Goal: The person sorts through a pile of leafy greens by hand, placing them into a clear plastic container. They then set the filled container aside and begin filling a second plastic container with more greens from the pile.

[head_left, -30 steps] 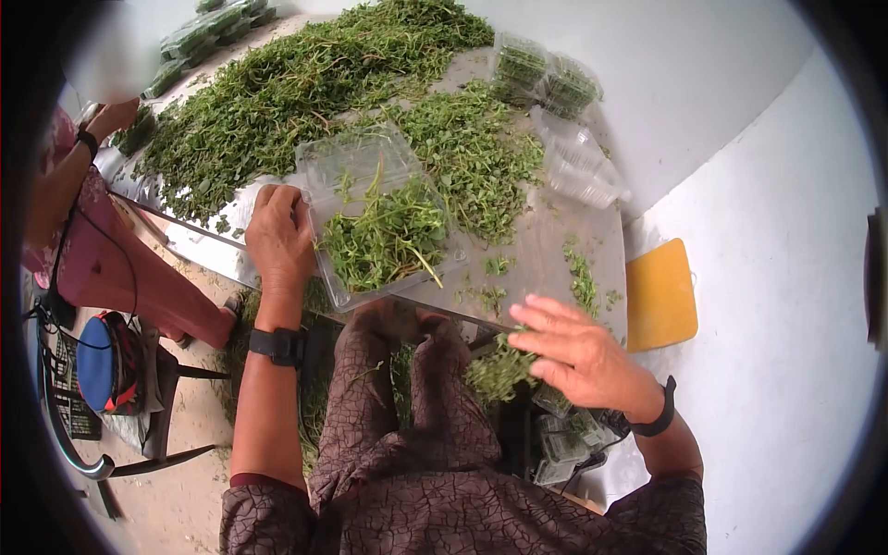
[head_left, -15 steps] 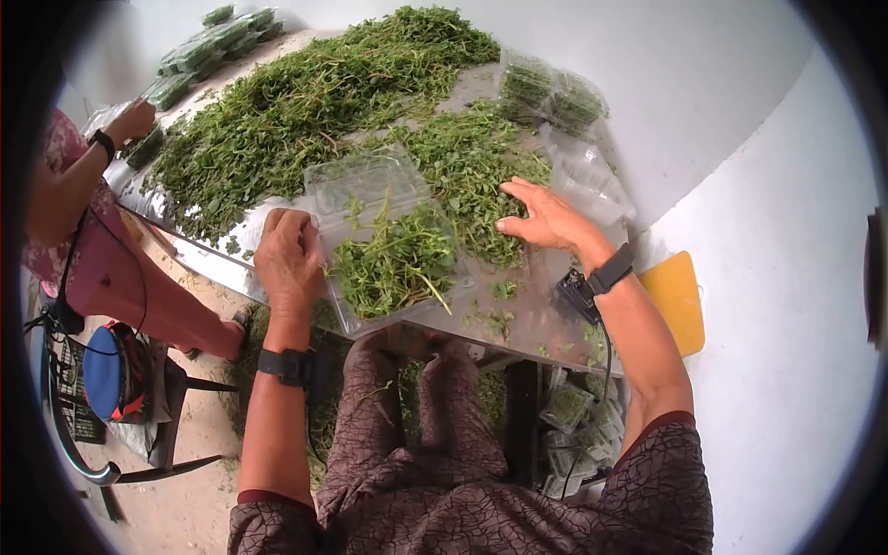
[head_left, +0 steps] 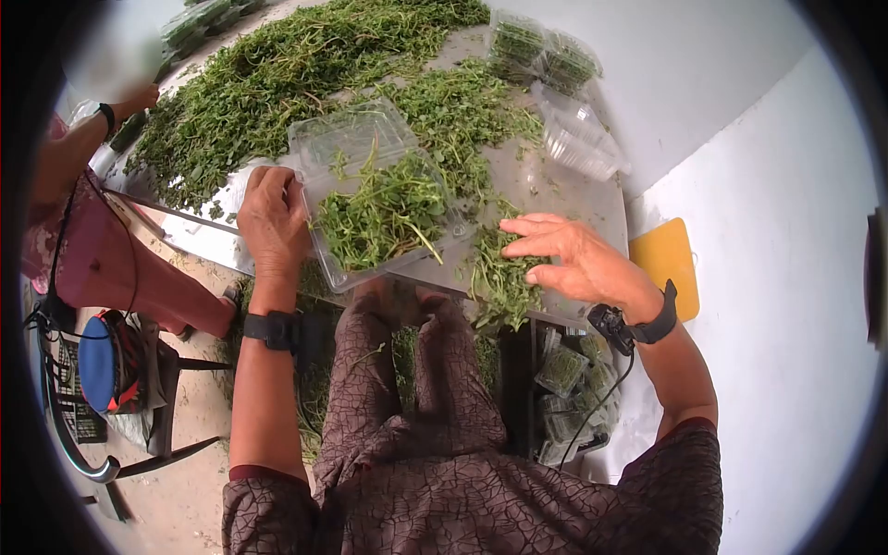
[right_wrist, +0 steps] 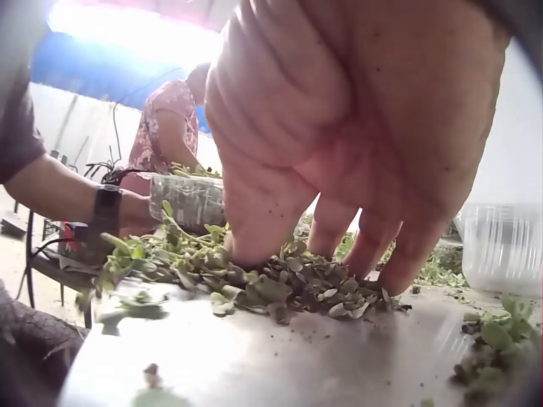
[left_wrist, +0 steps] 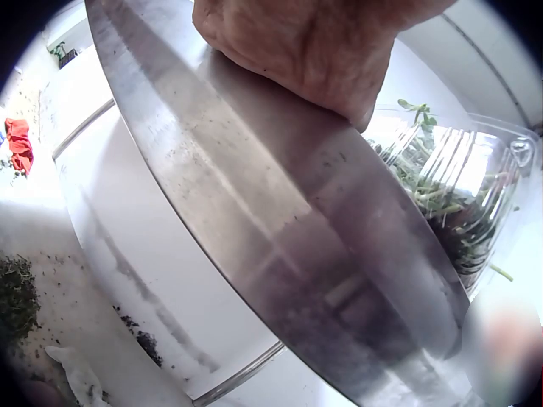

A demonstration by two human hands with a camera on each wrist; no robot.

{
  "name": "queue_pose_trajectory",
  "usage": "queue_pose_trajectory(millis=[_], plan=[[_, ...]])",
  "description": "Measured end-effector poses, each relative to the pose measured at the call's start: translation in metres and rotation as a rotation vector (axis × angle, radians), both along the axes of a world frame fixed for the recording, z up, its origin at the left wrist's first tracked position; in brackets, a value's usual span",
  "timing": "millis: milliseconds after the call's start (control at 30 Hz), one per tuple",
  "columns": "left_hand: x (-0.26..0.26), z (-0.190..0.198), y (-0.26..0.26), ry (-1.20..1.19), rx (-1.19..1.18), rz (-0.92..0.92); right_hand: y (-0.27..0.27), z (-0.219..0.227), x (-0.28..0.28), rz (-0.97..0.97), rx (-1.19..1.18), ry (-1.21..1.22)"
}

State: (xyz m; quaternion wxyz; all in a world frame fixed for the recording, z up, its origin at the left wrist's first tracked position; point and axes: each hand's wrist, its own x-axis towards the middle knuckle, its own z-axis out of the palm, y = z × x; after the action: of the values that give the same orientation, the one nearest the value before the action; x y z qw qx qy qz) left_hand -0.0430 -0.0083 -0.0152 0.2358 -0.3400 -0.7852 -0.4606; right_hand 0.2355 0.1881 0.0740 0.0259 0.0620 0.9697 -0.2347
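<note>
A clear plastic container (head_left: 342, 273) with its lid folded back stands at the table's near edge, loosely filled with green stems and leaves (head_left: 384, 217). My left hand (head_left: 270, 222) grips its left side with bent fingers; the fingertips are partly hidden. To the right, my right hand (head_left: 587, 264) presses on a small bunch of greens (head_left: 504, 287) at the near edge, fingers extended and thumb apart. In the right wrist view, the fingers of that hand (right_wrist: 348, 153) point down into the leaves (right_wrist: 288, 284) on the tabletop.
A large heap of greens (head_left: 268, 83) covers the back of the table. Filled boxes (head_left: 541, 55) and stacked clear trays (head_left: 583, 143) stand at the back right. Another person (head_left: 83, 157) is at the left. A yellow board (head_left: 666, 268) lies beyond the right edge.
My right hand went from below the near edge up to the greens beside the trays, then came back toward me with a bunch under its fingers. My left hand has stayed at the container.
</note>
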Motion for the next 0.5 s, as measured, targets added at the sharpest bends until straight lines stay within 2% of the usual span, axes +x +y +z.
queue_pose_trajectory(millis=[300,367,433,500], plan=[[-0.004,-0.005,0.001,0.029,0.004,0.000,-0.025,0.001,0.047,0.047,-0.087,0.012],[-0.004,-0.003,0.000,0.095,-0.013,0.015,-0.026,0.005,0.054,0.063,-0.136,-0.011],[-0.003,-0.003,-0.001,0.072,-0.012,0.000,-0.024,0.006,0.058,0.020,-0.129,0.065],[-0.005,-0.003,-0.001,0.050,-0.015,-0.003,-0.015,0.001,0.059,-0.268,0.004,0.289]])
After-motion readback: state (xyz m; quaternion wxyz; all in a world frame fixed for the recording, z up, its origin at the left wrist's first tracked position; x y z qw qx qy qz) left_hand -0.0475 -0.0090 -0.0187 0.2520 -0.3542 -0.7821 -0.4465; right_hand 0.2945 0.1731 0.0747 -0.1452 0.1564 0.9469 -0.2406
